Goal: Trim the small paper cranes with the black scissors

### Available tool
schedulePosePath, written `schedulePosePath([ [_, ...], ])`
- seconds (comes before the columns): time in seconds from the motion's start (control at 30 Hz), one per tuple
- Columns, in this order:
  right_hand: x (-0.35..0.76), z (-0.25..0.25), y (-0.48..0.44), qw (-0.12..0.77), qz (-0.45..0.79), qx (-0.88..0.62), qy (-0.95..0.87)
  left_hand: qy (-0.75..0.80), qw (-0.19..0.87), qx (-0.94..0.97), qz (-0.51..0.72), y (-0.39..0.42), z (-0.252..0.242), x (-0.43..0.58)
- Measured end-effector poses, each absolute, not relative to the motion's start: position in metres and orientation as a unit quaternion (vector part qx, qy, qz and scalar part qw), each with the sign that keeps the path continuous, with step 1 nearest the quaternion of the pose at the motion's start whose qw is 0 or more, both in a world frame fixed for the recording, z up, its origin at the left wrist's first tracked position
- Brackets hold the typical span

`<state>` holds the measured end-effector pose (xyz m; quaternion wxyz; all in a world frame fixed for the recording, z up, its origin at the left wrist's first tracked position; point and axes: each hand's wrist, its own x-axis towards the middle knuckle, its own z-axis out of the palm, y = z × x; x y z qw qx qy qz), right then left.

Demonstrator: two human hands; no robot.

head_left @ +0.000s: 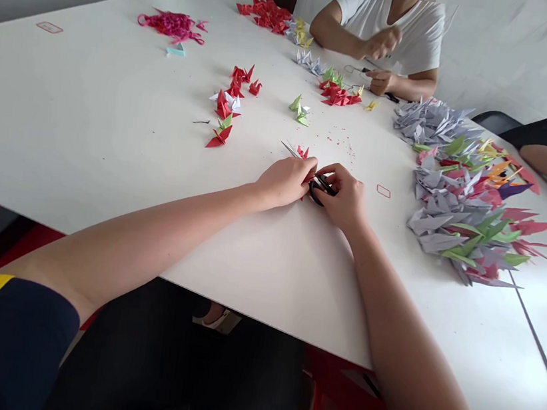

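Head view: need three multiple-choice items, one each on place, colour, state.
1. Where is the big heap of grey, green and red folded paper cranes relative to the person's right hand?
A. To its right
B. To its left
C. Behind the seated co-worker

2. What colour are the handles of the steel scissors?
A. Red
B. White
C. Black

3. What is the right hand doing?
A. Lying flat on the table
B. Curled round the scissors' handles
C. Hanging below the table edge

1 A: the heap lies on the right of the view.
2 C: the finger loops show black.
3 B: its fingers close over them.
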<state>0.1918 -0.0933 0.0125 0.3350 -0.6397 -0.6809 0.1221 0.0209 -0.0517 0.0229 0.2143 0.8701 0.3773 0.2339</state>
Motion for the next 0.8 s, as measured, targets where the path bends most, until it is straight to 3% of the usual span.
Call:
schedulePosePath([
  [0.8, 0.1921, 0.0125, -0.0931, 0.336, 0.123, -0.636, -0.684, 0.38, 0.215, 0.87, 0.229, -0.0531, 0.0242, 0.0207],
])
